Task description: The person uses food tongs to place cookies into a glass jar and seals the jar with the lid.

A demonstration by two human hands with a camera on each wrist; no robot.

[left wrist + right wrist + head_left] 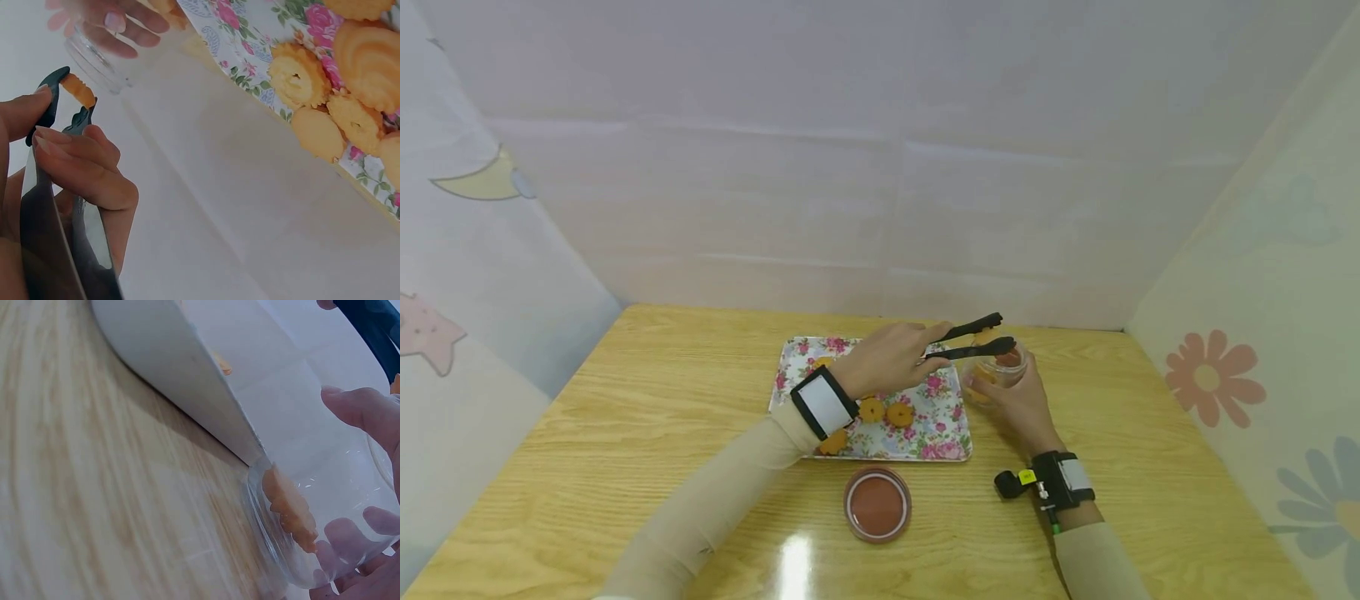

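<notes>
While the left hand [891,358] curls its fingers [81,165] round a pair of black tongs [973,337] and squeezes them, a cookie [78,89] sits pinched between the tong tips, just over the mouth of the clear jar [996,371]. Wrapped round that jar, the right hand [1018,404] keeps it upright on the wooden table [625,433], with one cookie already inside [289,506] against the glass. Beneath the left wrist lies the floral tray [940,429] of cookies, and the jar's brown lid [877,503] rests nearer the person, between the two forearms.
</notes>
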